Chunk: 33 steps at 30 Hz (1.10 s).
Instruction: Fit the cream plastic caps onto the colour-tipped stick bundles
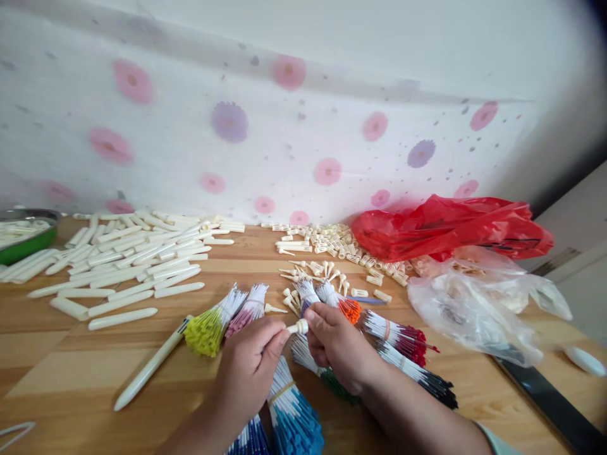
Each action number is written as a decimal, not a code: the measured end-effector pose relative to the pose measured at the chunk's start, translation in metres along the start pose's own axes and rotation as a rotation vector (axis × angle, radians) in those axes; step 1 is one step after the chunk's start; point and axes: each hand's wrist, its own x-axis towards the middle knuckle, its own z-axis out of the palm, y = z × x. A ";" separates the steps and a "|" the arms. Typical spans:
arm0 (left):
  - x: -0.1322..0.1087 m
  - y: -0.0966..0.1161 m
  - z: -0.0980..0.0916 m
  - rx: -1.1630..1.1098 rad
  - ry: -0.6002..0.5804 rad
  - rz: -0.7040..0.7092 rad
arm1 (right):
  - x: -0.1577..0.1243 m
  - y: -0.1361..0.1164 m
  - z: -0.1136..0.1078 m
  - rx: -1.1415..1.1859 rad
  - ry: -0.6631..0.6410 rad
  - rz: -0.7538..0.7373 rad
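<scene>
- Cream plastic piece (298, 327): between left hand (253, 360) and right hand (336, 344), long axis nearly sideways, wide end rightward.
- Left hand pinches its thin end; right hand's grip, cannot tell.
- Coloured rod bundles (293, 411) crowd around.

Lighting: bright, diffuse, coolish throughout. Shadows: soft-edged, deepest at bottom centre of the pale-brown wood-grain bench (52, 392). Glare: small highlights on the crumpled red plastic bag (450, 227) and crumpled clear plastic bag (465, 309). Focus: small cream plastic piece (300, 326) legible, slightly soft; flower-printed white wall covering (180, 145) hazy. Edges: wide-angle stretching; upper right corner dark.
</scene>
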 end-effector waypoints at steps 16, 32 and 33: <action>0.020 -0.019 -0.009 -1.214 0.210 -0.735 | 0.163 -0.010 -0.018 -1.409 0.151 -0.063; 0.015 -0.015 -0.005 -1.107 0.102 -0.716 | 0.103 -0.038 0.012 -1.369 -0.035 -0.265; 0.014 -0.015 -0.003 -1.103 0.092 -0.723 | 0.094 -0.042 0.012 -1.276 -0.021 -0.310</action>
